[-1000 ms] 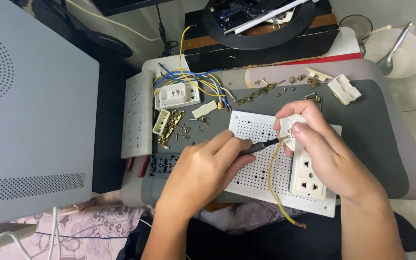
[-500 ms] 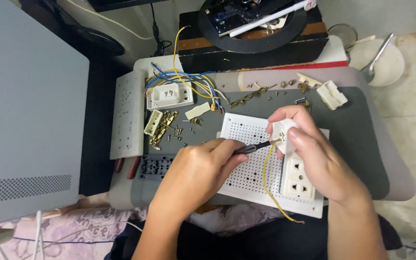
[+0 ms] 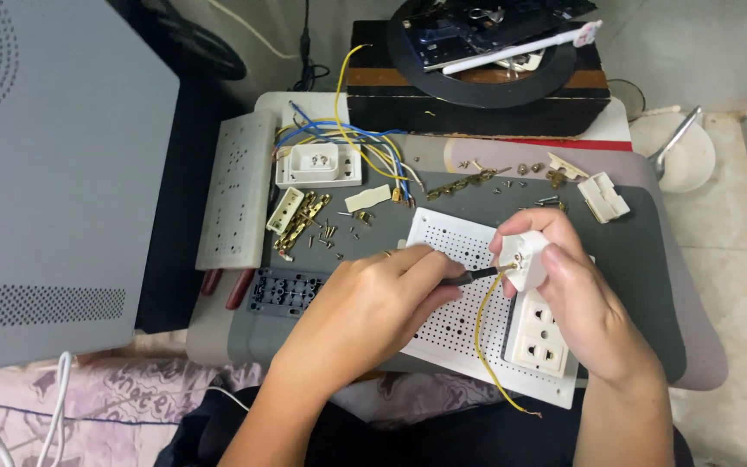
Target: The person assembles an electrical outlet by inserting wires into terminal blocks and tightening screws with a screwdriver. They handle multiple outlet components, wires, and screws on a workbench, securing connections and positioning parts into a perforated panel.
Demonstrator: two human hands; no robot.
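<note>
1. at centre frame, the left hand is closed around a dark-shafted screwdriver, its tip set against a small white socket module that the right hand grips just right of centre.
2. a yellow wire runs from the module and curls down toward the lower edge, its far end bare and loose; whether the wire is already clamped is hard to tell.
3. fitted so far: one glossy white double socket sits on the perforated white plastic panel, most of whose holes stay bare.
4. left undone: brass screws and contact strips lie scattered on the matte grey mat at upper centre, beside another socket block trailing blue and yellow leads.
5. a long white cover plate rests at upper left.
</note>
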